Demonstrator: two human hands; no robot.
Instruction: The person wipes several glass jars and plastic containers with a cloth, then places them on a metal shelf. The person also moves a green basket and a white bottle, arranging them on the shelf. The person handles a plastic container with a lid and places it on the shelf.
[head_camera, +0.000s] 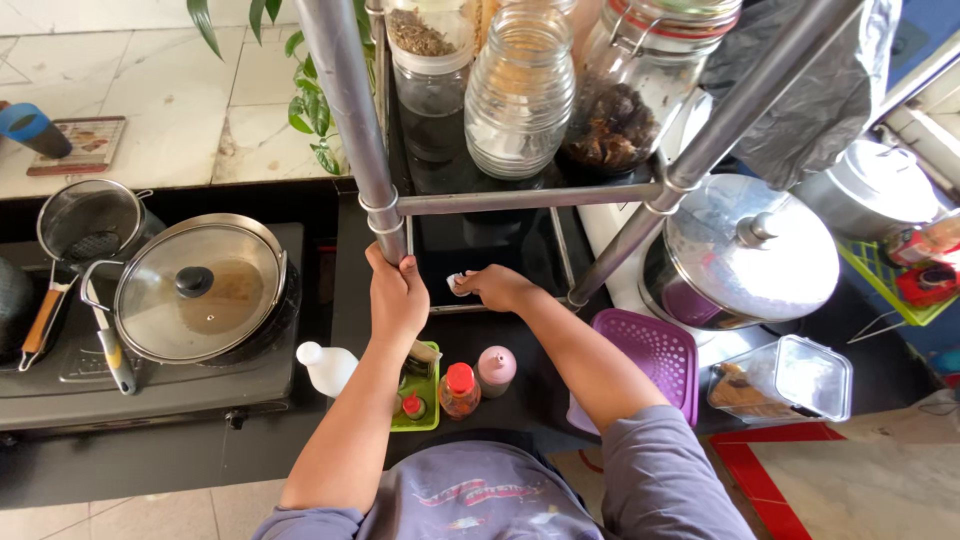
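My left hand (396, 297) grips the steel upright post (352, 110) of a metal rack, just below its collar. My right hand (492, 287) is closed on a small white object (456, 283) and rests on the black lower shelf (500, 240) of the rack. What the white object is cannot be told. Both forearms reach forward over the black counter. Below my hands stand a red-capped bottle (459, 389), a pink-capped bottle (496, 368) and a white bottle (326, 366).
The rack's upper shelf holds glass jars (520, 90). Left: a stove with a glass-lidded pan (197, 288) and a strainer (88, 225). Right: a lidded steel pot (745, 250), a purple lid (650, 355), a clear plastic box (785, 378), a green tray (420, 395).
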